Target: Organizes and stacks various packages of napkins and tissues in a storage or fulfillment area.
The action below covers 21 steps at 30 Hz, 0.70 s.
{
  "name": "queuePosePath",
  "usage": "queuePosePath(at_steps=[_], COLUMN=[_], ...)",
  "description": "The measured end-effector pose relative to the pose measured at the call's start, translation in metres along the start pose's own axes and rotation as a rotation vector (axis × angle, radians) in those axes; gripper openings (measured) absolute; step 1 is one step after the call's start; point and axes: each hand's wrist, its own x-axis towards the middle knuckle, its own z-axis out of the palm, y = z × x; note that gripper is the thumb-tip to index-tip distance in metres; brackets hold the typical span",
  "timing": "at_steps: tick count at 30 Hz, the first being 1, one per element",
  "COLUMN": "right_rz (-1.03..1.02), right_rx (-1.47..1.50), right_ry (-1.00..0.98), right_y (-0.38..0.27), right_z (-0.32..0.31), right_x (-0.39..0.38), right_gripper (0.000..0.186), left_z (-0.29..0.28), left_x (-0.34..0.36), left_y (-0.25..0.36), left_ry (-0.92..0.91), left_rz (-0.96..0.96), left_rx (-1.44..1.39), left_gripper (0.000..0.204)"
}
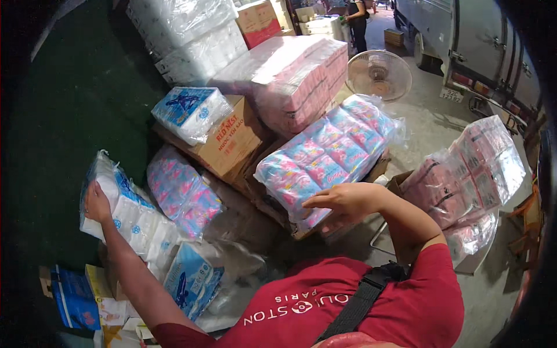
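Observation:
My left hand lies with its fingers stretched along the left end of a clear-wrapped pack of white and blue tissue packets. That pack slants down toward my body. My right hand hovers at the near edge of a long pack of pink and blue tissue packets, its fingers extended to the left and nothing in them. Whether it touches the wrap I cannot tell. Between the two sits another pink and blue pack. Close to my left forearm is a blue and white tissue pack.
A cardboard carton carries a blue and white pack. Behind are a large pink wrapped bundle and stacked white rolls. Pink packs stand at right. A fan, a truck and another person are farther off.

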Motion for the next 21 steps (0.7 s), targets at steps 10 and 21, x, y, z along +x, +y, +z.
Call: queuePosePath(at_steps=[10,21], right_rz=[-0.073,-0.167], right_rx=[0.075,0.176], right_ry=[-0.004,-0.122], right_y=[0.044,0.078], right_z=[-0.032,-0.04], right_x=[-0.004,0.037], right_gripper=[0.059,0.058], left_z=[-0.08,-0.169], left_x=[-0.001,-0.055], left_y=[0.011,-0.081], left_ry=[0.312,0.841], left_rz=[-0.205,0.249], left_rx=[-0.305,-0.083], left_gripper=[0.041,0.036])
